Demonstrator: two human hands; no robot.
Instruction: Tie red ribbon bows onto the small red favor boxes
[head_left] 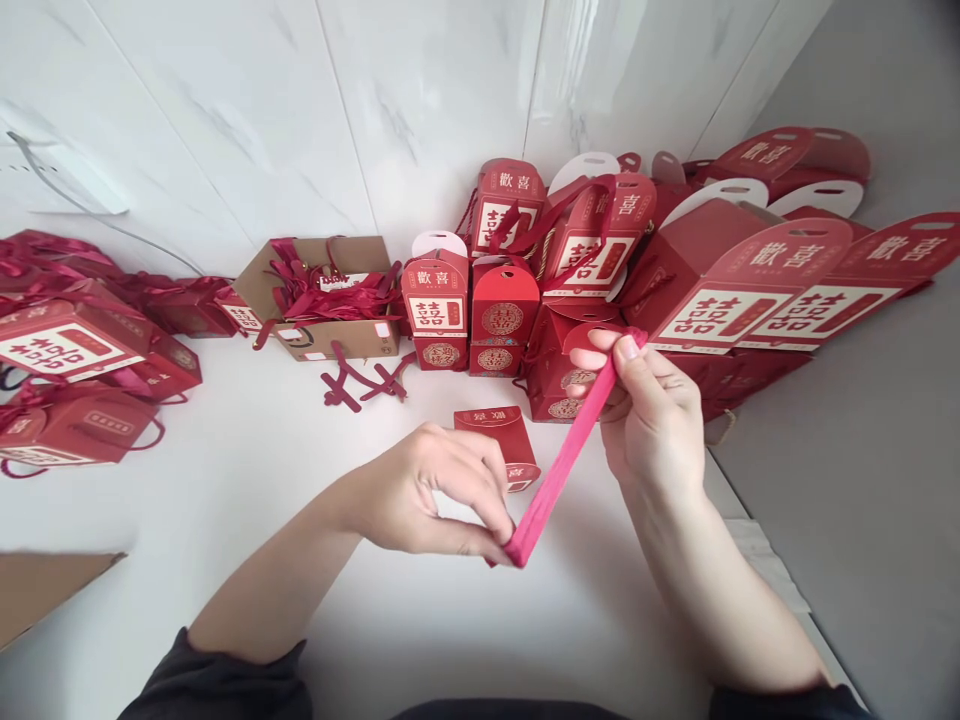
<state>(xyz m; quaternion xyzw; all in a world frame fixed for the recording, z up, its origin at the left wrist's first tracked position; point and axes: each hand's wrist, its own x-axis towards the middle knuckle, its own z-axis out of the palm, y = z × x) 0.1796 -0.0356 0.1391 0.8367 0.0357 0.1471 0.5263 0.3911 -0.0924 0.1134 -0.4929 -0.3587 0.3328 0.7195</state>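
A red ribbon (564, 462) is stretched taut between both hands above the white table. My left hand (427, 490) pinches its lower end near the table's middle. Higher up and to the right, my right hand (649, 410) pinches the upper end between thumb and fingers. Just behind the ribbon lies a small red gift box (501, 440) on its side, touched by neither hand.
A brown cardboard box (330, 335) full of red ribbons stands at the back. Several red gift boxes (465, 300) pile up behind and to the right, more (67, 350) at the left. Loose ribbons (360, 382) lie by the carton. A cardboard flap (45, 590) is at the lower left.
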